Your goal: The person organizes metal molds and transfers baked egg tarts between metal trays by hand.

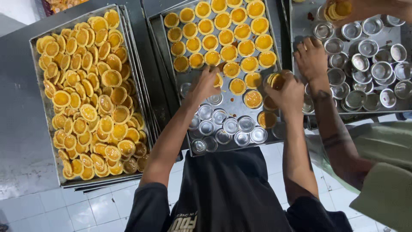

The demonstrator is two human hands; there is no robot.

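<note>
A: What fills the frame?

B: Left, a tray (pixel 43 129) heaped with loose tarts (pixel 92 94), long axis running up the frame. At centre, a second tray (pixel 189 148), also lengthwise, holds tarts in rows above and empty tins (pixel 229 125) below; bare metal shows only between them.

A: The hands?

B: Both arms reach up from the bottom. The left hand (pixel 206 85) pinches a tart (pixel 219 80), tipped on edge. The right hand (pixel 286 91) grips a tart (pixel 274 80), tilted. A co-worker's hand (pixel 312 58) rests on the right tray (pixel 296 25).
</note>
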